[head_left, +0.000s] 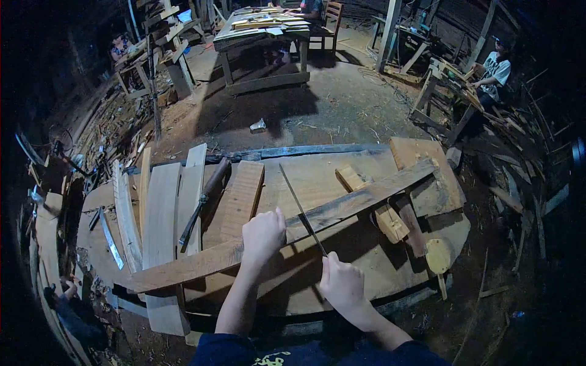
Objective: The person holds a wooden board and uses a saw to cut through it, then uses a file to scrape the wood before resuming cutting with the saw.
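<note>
A long narrow board (357,200) lies diagonally over the workbench (366,287), resting across other pieces of wood. My left hand (264,236) is closed around its middle, thumb pointing up. In my right hand (343,280) is the near end of a long thin dark blade (297,201), fingers wrapped about it. Seen nearly edge-on, the blade crosses the board just right of my left hand. Under the board's right part sit short wooden blocks (390,223). A flat reddish plank (243,198) lies beyond my left hand.
On the bench's left are pale planks (162,213), a dark-handled chisel-like tool (210,192) and a metal strip (111,241). A wooden mallet-like piece (438,256) sits at right. Farther off stand a wood-laden table (262,36) and a seated person (495,70). Scraps litter the floor.
</note>
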Tool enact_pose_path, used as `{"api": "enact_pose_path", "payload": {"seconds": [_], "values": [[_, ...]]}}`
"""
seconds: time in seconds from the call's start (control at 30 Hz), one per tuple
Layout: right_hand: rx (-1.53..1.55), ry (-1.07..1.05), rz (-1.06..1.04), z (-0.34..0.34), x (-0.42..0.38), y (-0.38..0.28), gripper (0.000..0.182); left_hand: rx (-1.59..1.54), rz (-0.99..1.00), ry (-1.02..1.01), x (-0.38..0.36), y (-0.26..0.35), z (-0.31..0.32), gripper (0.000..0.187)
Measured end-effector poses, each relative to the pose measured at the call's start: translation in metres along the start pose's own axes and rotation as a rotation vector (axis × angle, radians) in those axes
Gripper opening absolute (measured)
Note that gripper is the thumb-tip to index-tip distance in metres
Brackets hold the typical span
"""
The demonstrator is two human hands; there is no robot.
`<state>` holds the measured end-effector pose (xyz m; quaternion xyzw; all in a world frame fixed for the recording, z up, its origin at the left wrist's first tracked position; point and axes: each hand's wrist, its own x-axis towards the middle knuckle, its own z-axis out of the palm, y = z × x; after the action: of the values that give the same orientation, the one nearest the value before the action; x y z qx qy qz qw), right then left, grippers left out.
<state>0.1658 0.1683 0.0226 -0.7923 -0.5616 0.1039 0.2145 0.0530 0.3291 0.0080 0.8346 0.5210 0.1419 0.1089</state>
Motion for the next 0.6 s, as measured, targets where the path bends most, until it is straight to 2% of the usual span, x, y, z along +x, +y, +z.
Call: {"api": "enact_pose_path", "payload": {"seconds": [0.23, 0.43, 0.6], "values": [[-0.105, -0.100, 0.040, -0.013, -0.021, 0.003, 0.020, -0.006, -0.019, -0.047, 0.002, 0.002, -0.002, 0.048], [0.030, -0.013, 0.007, -0.003, 0.003, 0.000, 0.019, -0.045, -0.082, -0.089, 0.001, 0.002, -0.004, 0.051], [-0.044, -0.119, 0.065, -0.017, -0.025, 0.004, 0.020, -0.045, -0.096, -0.116, 0.003, 0.003, -0.005, 0.052]]}}
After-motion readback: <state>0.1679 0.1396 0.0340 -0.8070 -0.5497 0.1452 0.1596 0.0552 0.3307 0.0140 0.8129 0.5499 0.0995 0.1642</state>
